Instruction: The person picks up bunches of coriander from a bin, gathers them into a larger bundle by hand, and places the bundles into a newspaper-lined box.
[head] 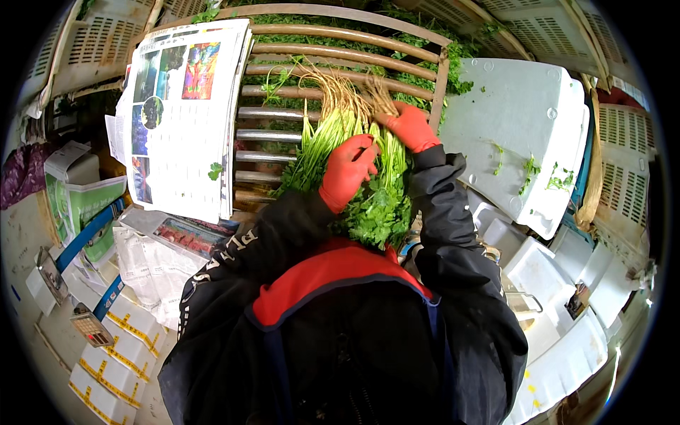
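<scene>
Leafy green herbs with long pale stems and brown roots (340, 90), resembling coriander or Chinese celery, lie on a slatted rack (265, 136). Their roots point away from me, and their leaves (380, 215) hang towards my red apron. My right hand (411, 127), in a red glove, is closed around the root end of the right-hand bunch (390, 151). Just left of it, my left hand (348, 172), gloved the same way, is over the stems with its fingers curled. Whether a stem is pinched between those fingertips cannot be made out.
A stack of printed paper sheets (180, 127) covers the rack's left side. To the right, a white foam box or lid (499, 122) carries loose sprigs (528, 172). More greens (340, 40) show beneath the slats. A calculator (92, 328) and taped white boxes (114, 366) are at lower left.
</scene>
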Tool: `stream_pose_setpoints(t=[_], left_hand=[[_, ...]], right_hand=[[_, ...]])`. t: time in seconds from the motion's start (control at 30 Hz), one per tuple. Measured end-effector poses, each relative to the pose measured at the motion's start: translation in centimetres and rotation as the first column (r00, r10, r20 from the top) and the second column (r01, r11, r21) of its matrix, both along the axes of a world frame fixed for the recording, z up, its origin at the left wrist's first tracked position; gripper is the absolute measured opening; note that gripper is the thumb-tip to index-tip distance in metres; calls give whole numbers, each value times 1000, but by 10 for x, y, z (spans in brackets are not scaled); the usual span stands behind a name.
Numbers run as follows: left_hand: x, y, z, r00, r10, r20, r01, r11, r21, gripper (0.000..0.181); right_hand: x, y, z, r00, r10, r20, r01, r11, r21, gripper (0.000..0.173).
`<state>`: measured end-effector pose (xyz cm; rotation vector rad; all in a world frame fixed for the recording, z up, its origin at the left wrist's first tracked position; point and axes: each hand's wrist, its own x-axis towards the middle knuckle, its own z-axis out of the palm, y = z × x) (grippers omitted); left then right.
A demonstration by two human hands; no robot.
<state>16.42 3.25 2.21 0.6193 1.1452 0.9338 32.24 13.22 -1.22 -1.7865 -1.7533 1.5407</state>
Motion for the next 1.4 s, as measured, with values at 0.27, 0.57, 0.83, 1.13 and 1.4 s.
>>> stream_pose_setpoints(t=[0.27, 0.57, 0.83, 1.13, 1.4], left_hand=[[-25, -19, 49, 888, -296, 353, 314, 950, 7, 13], [-76, 22, 169, 694, -497, 522, 157, 811, 564, 17], [-117, 133, 132, 842, 398, -363, -5, 679, 734, 38], [-38, 2, -6, 371, -14, -928, 573, 790, 217, 21], [-19, -2, -22, 378, -40, -925, 516, 839, 175, 22]], right_hand=[[-16, 1, -23, 983, 173, -64, -174, 985, 2, 46], [-16, 0, -21, 991, 131, -27, -132, 991, -28, 41], [-16, -2, -13, 989, 64, -134, -65, 998, -7, 40], [9, 8, 19, 928, 55, -368, -154, 957, -246, 55], [-33, 2, 15, 956, 292, -38, -293, 956, -21, 56]])
